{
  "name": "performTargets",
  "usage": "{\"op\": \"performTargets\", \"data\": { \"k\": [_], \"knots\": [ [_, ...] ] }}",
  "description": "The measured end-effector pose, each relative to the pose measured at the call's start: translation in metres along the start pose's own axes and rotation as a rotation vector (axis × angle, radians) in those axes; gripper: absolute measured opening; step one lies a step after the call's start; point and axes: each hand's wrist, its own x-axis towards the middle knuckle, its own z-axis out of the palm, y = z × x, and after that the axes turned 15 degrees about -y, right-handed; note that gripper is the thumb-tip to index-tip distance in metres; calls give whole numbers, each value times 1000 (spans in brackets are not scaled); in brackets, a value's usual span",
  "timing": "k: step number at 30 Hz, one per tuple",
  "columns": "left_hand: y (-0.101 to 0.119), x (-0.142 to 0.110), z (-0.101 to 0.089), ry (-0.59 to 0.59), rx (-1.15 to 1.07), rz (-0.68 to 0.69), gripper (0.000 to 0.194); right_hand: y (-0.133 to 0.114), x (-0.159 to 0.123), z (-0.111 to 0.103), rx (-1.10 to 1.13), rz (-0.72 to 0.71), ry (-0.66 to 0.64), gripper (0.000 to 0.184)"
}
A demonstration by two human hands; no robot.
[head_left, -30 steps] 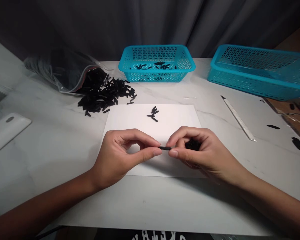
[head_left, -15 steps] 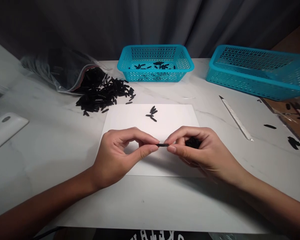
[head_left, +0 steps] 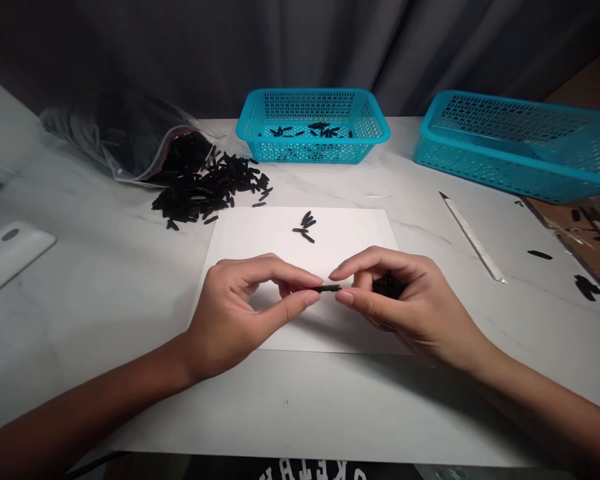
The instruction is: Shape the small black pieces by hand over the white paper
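Note:
Between thumb and forefinger, my left hand [head_left: 250, 310] pinches one end of a small black elongated piece [head_left: 329, 288] whose exact kind I cannot make out. At the piece's other end is my right hand [head_left: 405, 300], its thumb close beneath and its index fingertip lifted off. The curled fingers of that hand hold a clump of similar black pieces [head_left: 390, 287] against the palm. Both hands hover over a white sheet of paper [head_left: 260, 243]. Several black pieces [head_left: 306, 227] lie on the far part of the sheet.
A heap of black pieces [head_left: 205, 190] spills from a clear zip bag [head_left: 115, 143] at left. One blue basket [head_left: 313, 155] holds some pieces; a second blue basket [head_left: 500, 167] stands at right. A white pencil-like stick [head_left: 473, 237] and a white object [head_left: 17, 257] lie at the sides.
My right index fingertip has risen away from the black piece, opening a gap above the thumb. My left hand keeps its pinch and has shifted slightly right.

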Motion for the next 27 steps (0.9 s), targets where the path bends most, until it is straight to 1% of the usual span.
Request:
{"op": "performTargets", "data": {
  "k": [4,8,12,19,24,27],
  "knots": [
    [2,1,1,21,-12,-67,6,-1,-1,1,-40,-12,15,9],
    [4,2,2,20,-73,-133,5,-1,-2,1,-4,34,15,10],
    [4,2,1,-7,-134,-148,7,0,-2,0,38,59,6,6],
    [6,2,0,-71,-275,-178,11,1,-2,0,93,85,-7,4],
    [8,2,0,-78,-301,-196,13,1,-1,0,80,96,-21,6],
    [8,2,0,-90,-279,-215,17,1,-1,0,96,124,-45,13]
  ]
}}
